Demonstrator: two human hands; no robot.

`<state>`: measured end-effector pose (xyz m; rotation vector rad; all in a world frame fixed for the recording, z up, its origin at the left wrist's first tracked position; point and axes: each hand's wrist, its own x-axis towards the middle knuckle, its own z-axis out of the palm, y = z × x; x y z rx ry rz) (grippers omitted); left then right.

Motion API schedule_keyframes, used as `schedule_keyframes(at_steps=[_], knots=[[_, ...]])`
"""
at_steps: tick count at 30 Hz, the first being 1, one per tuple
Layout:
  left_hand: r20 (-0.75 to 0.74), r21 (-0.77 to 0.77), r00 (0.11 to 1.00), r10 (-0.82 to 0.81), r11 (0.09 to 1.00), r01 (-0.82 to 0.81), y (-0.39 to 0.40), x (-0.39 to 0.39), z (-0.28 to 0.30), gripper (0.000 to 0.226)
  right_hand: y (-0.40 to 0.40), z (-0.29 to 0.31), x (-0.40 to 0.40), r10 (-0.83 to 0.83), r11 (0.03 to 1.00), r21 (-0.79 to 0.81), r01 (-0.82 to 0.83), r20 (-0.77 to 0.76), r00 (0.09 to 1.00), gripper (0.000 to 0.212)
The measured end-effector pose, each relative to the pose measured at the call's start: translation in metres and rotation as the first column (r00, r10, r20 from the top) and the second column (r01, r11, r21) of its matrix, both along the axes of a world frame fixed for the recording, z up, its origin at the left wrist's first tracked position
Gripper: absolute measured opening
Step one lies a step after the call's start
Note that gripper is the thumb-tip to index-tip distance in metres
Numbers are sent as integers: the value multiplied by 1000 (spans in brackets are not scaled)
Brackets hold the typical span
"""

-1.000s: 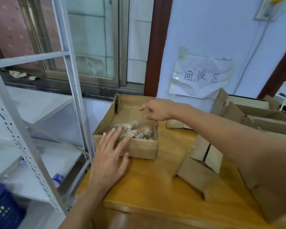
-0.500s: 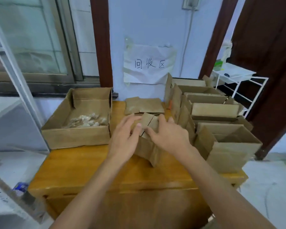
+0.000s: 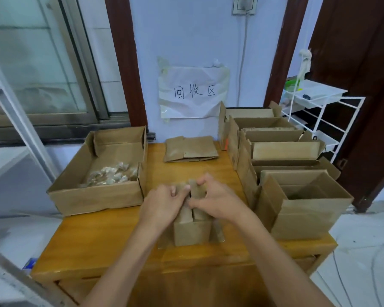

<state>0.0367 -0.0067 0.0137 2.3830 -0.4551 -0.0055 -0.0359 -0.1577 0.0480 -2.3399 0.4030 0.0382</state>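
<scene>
A small cardboard box (image 3: 192,232) stands near the front middle of the wooden table (image 3: 102,238). My left hand (image 3: 162,203) and my right hand (image 3: 217,199) are both on its top, fingers curled round the upright flaps. A wide, shallow cardboard box (image 3: 98,196) at the left holds a heap of small clear-wrapped pieces (image 3: 111,175). The inside of the small box is hidden by my hands.
A row of several open cardboard boxes (image 3: 297,202) lines the table's right side. Flattened cardboard (image 3: 190,149) lies at the back middle under a paper sign (image 3: 193,91) on the wall. A white wire rack (image 3: 315,111) stands at right, a metal shelf frame (image 3: 20,120) at left.
The view swung right from the shallow box to the table's middle. Both hands left the shallow box and took hold of the small box's flaps, which now stand nearer the front edge.
</scene>
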Motion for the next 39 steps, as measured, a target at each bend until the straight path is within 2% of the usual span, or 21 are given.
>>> schedule_keyframes(at_steps=[1, 5, 7, 9, 11, 13, 15, 18, 20, 21, 23, 24, 25, 28, 31, 32, 34, 35, 37, 39], knots=[[20, 36, 1000, 9, 999, -10, 0, -1, 1, 65, -1, 0, -1, -22, 999, 34, 21, 26, 999, 54], [-32, 221, 999, -14, 975, 21, -4, -1, 19, 74, -10, -8, -14, -168, 926, 360, 114, 121, 978, 17], [-29, 373, 999, 15, 928, -3, -11, -3, 29, 66, -15, -11, -23, -214, 859, 493, 136, 106, 971, 25], [-34, 420, 999, 15, 907, 0, -17, -5, 34, 54, -21, -19, -30, -225, 763, 636, 120, 87, 970, 57], [-118, 319, 992, -30, 945, 67, -12, -2, 34, 55, -27, -30, -35, -254, 680, 724, 115, 86, 964, 77], [-271, 20, 955, -121, 991, 131, 4, 5, 28, 57, -29, -41, -39, -299, 623, 772, 125, 88, 950, 80], [-410, -317, 883, -227, 944, 96, 25, 4, 17, 48, -28, -48, -43, -327, 604, 789, 109, 120, 937, 76], [-452, -538, 854, -258, 843, -30, 43, -7, -11, 31, -25, -58, -44, -326, 607, 791, 72, 166, 931, 65], [-427, -588, 885, -186, 801, -115, 44, -9, -28, 39, -19, -70, -44, -311, 661, 747, 70, 188, 931, 54], [-359, -568, 924, -131, 816, -105, 43, -9, -34, 47, -15, -76, -44, -305, 691, 720, 65, 208, 929, 48], [-95, -424, 994, -61, 906, 15, 35, -13, -48, 54, -3, -85, -44, -306, 757, 651, 60, 272, 912, 43], [1, -379, 999, -52, 924, 49, 29, -18, -57, 51, 3, -88, -43, -315, 801, 594, 73, 315, 895, 42], [35, -413, 998, -58, 908, 68, 23, -22, -68, 44, 8, -90, -42, -323, 840, 535, 91, 358, 876, 40], [19, -564, 998, -58, 824, 58, 14, -31, -77, 40, 15, -92, -38, -309, 879, 465, 102, 395, 865, 37], [-129, -513, 991, -29, 857, -41, 21, -24, -56, 35, 7, -79, -42, -273, 842, 535, 71, 308, 911, 27], [-199, -502, 979, -31, 861, -75, 24, -22, -47, 33, 3, -74, -42, -238, 864, 500, 51, 317, 918, 25], [-291, -459, 956, -23, 880, -119, 26, -21, -30, 30, -6, -62, -39, -152, 964, 259, 62, 346, 926, 31], [-277, -407, 961, 0, 906, -118, 24, -20, -22, 33, -9, -54, -35, -113, 989, 131, 73, 336, 935, 34], [-212, -258, 974, 82, 956, -136, 17, -16, -11, 31, -13, -40, -24, -54, 995, -63, 72, 257, 965, 29], [-173, -78, 968, 183, 977, -199, 7, -14, 0, 22, -14, -27, -11, -14, 955, -289, 62, 165, 986, 44]])
